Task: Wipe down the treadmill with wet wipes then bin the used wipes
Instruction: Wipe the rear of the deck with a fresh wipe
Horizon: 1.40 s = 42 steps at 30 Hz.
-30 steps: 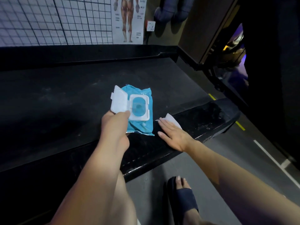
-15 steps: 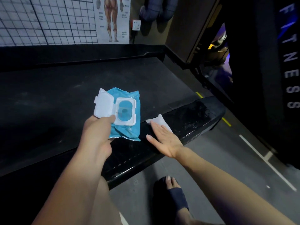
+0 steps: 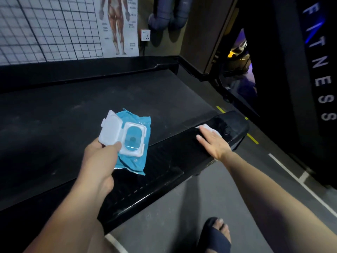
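A black treadmill lies across the view, its belt [image 3: 76, 110] beyond a glossy side rail [image 3: 171, 161]. My left hand [image 3: 100, 157] grips a blue pack of wet wipes [image 3: 135, 157] with its white flip lid [image 3: 110, 129] standing open. The pack hangs just above the rail and belt. My right hand [image 3: 214, 141] lies flat with straight fingers, pressing a white wipe [image 3: 209, 129] onto the rail near its rounded right end. Only the wipe's far edge shows past my fingers.
Grey floor with white and yellow lines [image 3: 299, 179] runs to the right of the rail. My sandalled foot [image 3: 217, 234] stands on it near the rail. A dark panel reading FITNESS [image 3: 321, 63] rises at the right. A wall poster [image 3: 118, 24] and socket [image 3: 145, 35] sit behind.
My right hand has slid the wipe along the rail to the right, toward its rounded end. My left hand keeps hold of the open pack.
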### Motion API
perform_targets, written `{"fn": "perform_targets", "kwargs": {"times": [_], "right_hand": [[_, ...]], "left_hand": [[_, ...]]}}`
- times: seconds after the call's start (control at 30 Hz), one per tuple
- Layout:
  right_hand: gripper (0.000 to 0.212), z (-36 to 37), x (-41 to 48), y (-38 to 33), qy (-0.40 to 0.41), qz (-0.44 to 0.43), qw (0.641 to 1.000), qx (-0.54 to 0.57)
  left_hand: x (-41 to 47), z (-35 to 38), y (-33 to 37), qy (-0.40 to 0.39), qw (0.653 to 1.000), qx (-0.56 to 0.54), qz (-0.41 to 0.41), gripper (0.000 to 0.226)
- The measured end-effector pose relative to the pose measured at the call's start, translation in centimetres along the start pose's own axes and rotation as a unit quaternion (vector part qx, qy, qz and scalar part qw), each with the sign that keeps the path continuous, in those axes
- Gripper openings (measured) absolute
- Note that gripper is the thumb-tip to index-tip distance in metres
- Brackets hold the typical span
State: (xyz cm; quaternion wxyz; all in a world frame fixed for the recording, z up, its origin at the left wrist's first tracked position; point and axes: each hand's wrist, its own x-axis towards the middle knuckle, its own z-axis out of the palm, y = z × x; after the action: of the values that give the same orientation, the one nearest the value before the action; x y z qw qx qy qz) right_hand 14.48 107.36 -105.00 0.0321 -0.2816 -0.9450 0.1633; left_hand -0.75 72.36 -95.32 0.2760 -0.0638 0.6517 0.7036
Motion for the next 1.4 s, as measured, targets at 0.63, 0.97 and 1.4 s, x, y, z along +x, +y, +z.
{"fn": "perform_targets", "kwargs": {"times": [0.63, 0.97, 1.4], "right_hand": [[0.062, 1.5, -0.5, -2.7, -0.123, 0.007, 0.991, 0.058], [0.072, 0.5, 5.6, 4.8, -0.058, 0.016, 0.998, 0.024], [0.038, -0.9, 4.7, 9.3, 0.168, 0.092, 0.980, 0.052]], "left_hand": [[-0.2, 9.6, -2.0, -0.039, 0.995, -0.016, -0.086, 0.032], [2.6, 9.7, -1.9, -0.049, 0.997, 0.016, -0.060, 0.023], [2.2, 10.4, -2.4, -0.078, 0.996, 0.001, -0.049, 0.030]]}}
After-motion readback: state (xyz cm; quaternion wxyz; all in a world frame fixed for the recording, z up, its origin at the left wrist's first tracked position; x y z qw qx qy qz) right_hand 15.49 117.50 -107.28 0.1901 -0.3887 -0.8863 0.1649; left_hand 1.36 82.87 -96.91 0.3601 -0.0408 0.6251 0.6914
